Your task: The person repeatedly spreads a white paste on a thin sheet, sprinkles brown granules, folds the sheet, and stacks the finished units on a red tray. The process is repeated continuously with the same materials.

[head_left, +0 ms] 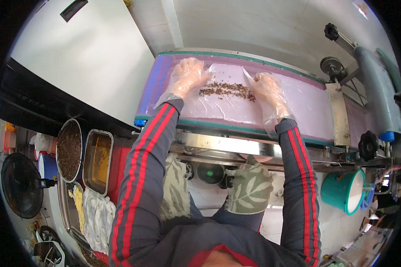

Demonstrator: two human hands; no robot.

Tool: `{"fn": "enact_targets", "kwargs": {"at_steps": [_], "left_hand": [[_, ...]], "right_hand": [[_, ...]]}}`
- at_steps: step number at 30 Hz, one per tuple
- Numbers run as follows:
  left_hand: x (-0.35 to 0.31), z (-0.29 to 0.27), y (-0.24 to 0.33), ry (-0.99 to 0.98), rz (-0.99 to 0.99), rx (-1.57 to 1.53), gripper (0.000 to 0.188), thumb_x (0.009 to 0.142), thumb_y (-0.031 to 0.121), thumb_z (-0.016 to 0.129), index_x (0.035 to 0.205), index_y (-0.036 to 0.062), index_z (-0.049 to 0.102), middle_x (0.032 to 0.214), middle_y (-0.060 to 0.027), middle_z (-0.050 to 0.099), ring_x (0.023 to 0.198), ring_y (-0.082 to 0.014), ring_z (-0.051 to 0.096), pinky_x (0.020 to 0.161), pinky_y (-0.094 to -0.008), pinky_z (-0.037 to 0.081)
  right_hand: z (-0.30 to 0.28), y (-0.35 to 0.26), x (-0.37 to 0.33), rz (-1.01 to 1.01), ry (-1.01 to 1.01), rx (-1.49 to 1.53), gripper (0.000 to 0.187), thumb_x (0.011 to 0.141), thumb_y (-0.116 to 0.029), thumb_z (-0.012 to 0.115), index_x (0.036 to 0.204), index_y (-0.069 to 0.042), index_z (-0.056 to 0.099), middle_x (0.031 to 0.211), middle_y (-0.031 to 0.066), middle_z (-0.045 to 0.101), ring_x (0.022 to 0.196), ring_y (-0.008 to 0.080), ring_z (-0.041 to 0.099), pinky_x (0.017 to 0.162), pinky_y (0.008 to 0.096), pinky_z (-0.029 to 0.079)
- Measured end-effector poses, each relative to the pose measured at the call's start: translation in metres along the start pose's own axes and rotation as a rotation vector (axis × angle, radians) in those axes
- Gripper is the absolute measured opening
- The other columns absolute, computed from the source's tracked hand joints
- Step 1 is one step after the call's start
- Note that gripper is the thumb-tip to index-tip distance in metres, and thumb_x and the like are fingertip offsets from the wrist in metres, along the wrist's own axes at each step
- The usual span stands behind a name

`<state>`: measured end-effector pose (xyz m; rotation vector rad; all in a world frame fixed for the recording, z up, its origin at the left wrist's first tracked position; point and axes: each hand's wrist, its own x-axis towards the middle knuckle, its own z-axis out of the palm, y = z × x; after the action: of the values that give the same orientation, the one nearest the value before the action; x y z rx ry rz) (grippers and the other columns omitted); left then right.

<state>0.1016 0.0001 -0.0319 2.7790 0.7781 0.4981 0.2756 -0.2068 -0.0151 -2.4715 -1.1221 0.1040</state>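
A thin, wet white sheet (227, 107), which looks like a rice noodle sheet, lies on a pinkish cloth belt (309, 104). Two rough rows of crumbly brown filling (225, 90) run across it between my hands. I wear clear plastic gloves. My left hand (189, 76) is closed at the sheet's far left edge, left of the filling, its fingertips partly hidden. At the filling's right end, my right hand (266, 90) pinches the sheet, where a flap of it stands raised by the fingers.
Right of the belt stand a metal crossbar (338, 113), a grey roller (378, 89) and black knobs (368, 146). A pot of brown filling (69, 151) and a tray of yellow liquid (98, 162) are at left. A green bucket (343, 191) sits lower right.
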Motion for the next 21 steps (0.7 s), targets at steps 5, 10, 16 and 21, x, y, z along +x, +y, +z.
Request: {"fn": "enact_targets", "kwargs": {"at_steps": [5,10,16,21], "left_hand": [[-0.020,-0.027,0.008,-0.112,0.017,-0.179,0.026,0.087,0.029,0.063,0.086,0.0027,0.064,0.088,-0.0120,0.066,0.085,-0.0299,0.064,0.076,-0.0435,0.048],[-0.065,-0.067,-0.005,-0.163,-0.142,-0.723,0.024,0.087,0.025,0.062,0.076,0.0068,0.051,0.078,0.0024,0.042,0.077,-0.0115,0.041,0.066,-0.0332,0.036],[-0.069,-0.044,-0.015,0.065,0.246,-0.199,0.021,0.086,0.021,0.066,0.086,0.0005,0.064,0.088,-0.0171,0.065,0.083,-0.0341,0.063,0.074,-0.0456,0.047],[-0.088,-0.040,-0.014,-0.207,0.190,-0.128,0.021,0.088,0.024,0.067,0.094,0.0036,0.071,0.094,-0.0195,0.069,0.090,-0.0416,0.066,0.078,-0.0510,0.051]], "right_hand": [[-0.016,-0.017,-0.018,-0.002,-0.067,0.238,0.034,0.095,-0.037,0.065,0.107,-0.007,0.074,0.108,0.0177,0.074,0.104,0.0371,0.069,0.089,0.0456,0.053],[-0.030,0.010,-0.043,-0.097,-0.103,0.378,0.031,0.092,-0.033,0.069,0.108,-0.007,0.073,0.099,0.0163,0.073,0.097,0.0324,0.070,0.085,0.0460,0.054],[0.021,-0.023,-0.032,-0.551,0.293,0.087,0.023,0.088,-0.026,0.072,0.103,-0.008,0.074,0.092,0.0143,0.073,0.096,0.0316,0.069,0.088,0.0426,0.054],[0.007,-0.023,-0.052,-0.400,-0.239,0.129,0.015,0.086,-0.019,0.070,0.091,-0.006,0.075,0.099,0.0157,0.072,0.110,0.0360,0.063,0.095,0.0442,0.050]]}}
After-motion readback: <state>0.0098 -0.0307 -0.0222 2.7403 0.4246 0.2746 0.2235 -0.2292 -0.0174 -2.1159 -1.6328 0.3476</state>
